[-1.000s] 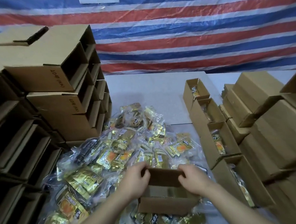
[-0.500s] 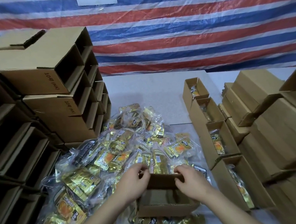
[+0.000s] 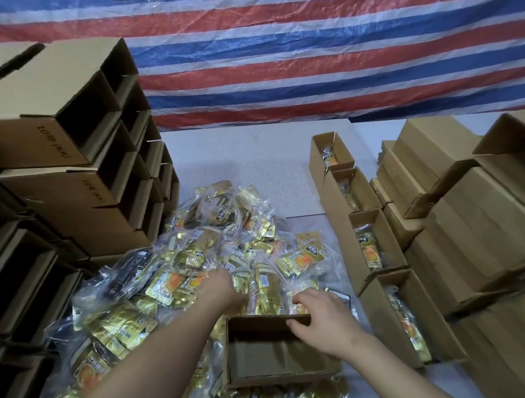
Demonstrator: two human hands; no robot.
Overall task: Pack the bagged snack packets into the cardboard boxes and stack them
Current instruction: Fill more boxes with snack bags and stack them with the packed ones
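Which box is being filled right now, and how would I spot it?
Find the heap of gold snack bags mid-table. At its near edge sits an open cardboard box, the right hand gripping its far rim. Unlike the row of boxes on the right, it is empty.

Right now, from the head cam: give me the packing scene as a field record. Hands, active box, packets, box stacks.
left hand: reaching into the pile, grip unclear
right hand: holds the far wall of the open box
open box: front centre, no packets visible inside
packet pile: gold bagged snacks, table centre
filled row: four open boxes with packets, right
empty boxes: stacked on their sides, left
closed boxes: stacked, far right
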